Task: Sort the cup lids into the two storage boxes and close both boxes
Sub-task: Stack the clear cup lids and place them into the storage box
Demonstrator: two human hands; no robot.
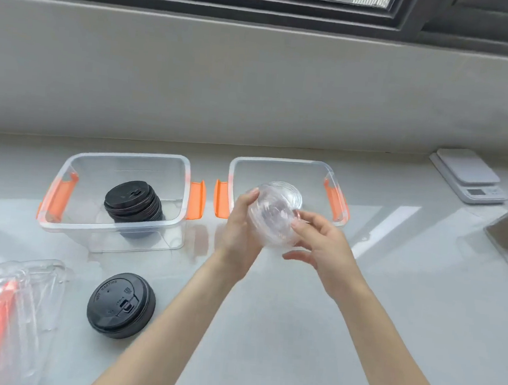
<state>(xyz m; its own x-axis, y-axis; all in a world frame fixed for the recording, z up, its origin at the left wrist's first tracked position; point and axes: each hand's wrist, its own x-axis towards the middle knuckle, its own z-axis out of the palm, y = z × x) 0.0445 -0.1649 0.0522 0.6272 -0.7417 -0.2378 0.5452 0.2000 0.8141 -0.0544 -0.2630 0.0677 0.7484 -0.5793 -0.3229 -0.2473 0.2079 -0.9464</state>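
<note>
Lying nearest: box covers [2,314], clear with orange clips, stacked at the lower left edge of the counter [265,331].
Loose black lid: a single black lid [121,305] sits flat on the counter, top up, just right of the covers and in front of the left box.
Writing: raised letters curve round its top; "HOT" can be made out and the next word looks like "CAUTION", but the smaller marks are too fine to read.
Left hand: the left hand [240,225] curls round the left side of a stack of clear lids [272,215], thumb up on the rim.
Right hand: the right hand [322,244] pinches the stack's right edge with thumb and forefinger; the other fingers are spread loose beneath.
Clear lids: held in the air between both hands, over the near edge of the right box, tilted so the domes point up and away.
Left box: the left box [61,206], clear with orange latches, is uncovered and holds a leaning stack of black lids [133,206].
Right box: the right box [333,181], same kind, stands uncovered just beside it.
Far right: a white kitchen scale [469,177]; its display is unreadable.
</note>
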